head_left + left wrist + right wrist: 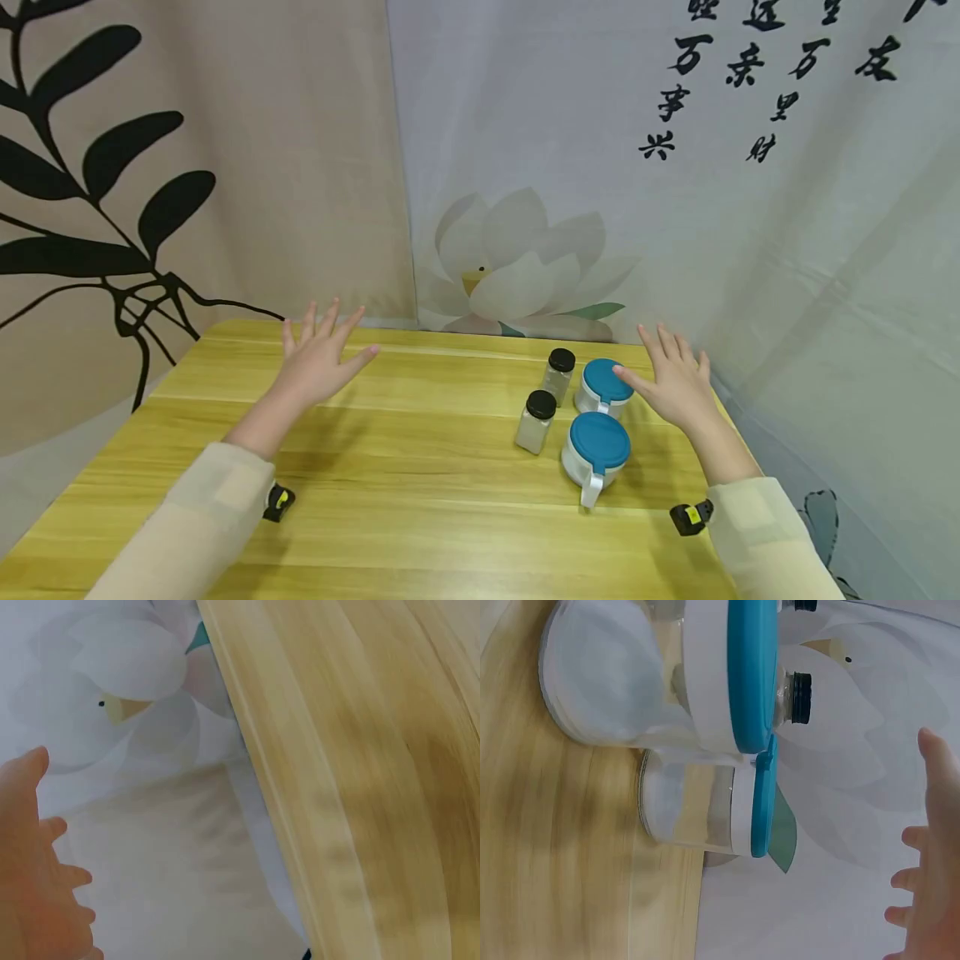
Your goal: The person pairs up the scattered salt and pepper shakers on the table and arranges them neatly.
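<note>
My left hand (318, 365) is raised over the left part of the table, fingers spread, holding nothing. On the right, my right hand (678, 383) hovers with spread fingers beside two clear jars with blue lids. The nearer blue-lidded jar (597, 450) has a white handle toward me; the farther blue-lidded jar (604, 385) stands behind it, its lid overlapped by my right thumb. Both hold pale contents low down in the right wrist view. Left of them stand two small glass bottles with black caps, the nearer bottle (534, 423) with pale contents and the farther bottle (558, 375).
The wooden table (420, 517) ends at a back edge against a hanging cloth (517, 108) printed with a lotus and black characters. Another cloth (300, 167) with a dark plant print hangs at the left. Small black cameras sit on both wrists.
</note>
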A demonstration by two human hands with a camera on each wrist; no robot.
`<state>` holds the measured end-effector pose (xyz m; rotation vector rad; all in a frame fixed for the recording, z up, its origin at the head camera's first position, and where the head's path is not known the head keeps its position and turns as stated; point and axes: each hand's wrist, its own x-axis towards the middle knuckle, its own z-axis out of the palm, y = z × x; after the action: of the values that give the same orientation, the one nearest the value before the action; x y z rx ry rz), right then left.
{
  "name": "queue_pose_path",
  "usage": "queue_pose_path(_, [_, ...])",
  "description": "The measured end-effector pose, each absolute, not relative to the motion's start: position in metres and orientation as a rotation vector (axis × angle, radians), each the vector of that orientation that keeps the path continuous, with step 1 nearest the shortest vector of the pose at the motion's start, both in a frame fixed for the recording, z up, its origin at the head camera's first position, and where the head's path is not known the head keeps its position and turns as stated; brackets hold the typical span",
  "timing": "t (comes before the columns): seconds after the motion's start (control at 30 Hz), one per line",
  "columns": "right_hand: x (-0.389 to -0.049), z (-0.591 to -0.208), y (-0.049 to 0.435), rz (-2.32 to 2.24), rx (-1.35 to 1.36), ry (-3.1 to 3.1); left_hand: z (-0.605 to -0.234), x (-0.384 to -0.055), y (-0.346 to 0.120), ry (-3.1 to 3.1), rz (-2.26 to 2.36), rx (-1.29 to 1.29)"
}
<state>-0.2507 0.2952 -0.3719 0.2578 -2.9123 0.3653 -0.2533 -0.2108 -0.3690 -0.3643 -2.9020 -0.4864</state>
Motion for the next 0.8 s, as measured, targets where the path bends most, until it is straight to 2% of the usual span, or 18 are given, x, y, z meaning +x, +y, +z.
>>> queue_pose_path(0.8, [-0.22, -0.382, 0.291, 0.541, 0.251, -2.774, -0.383, -0.241, -0.178, -2.762, -0.644, -0.406])
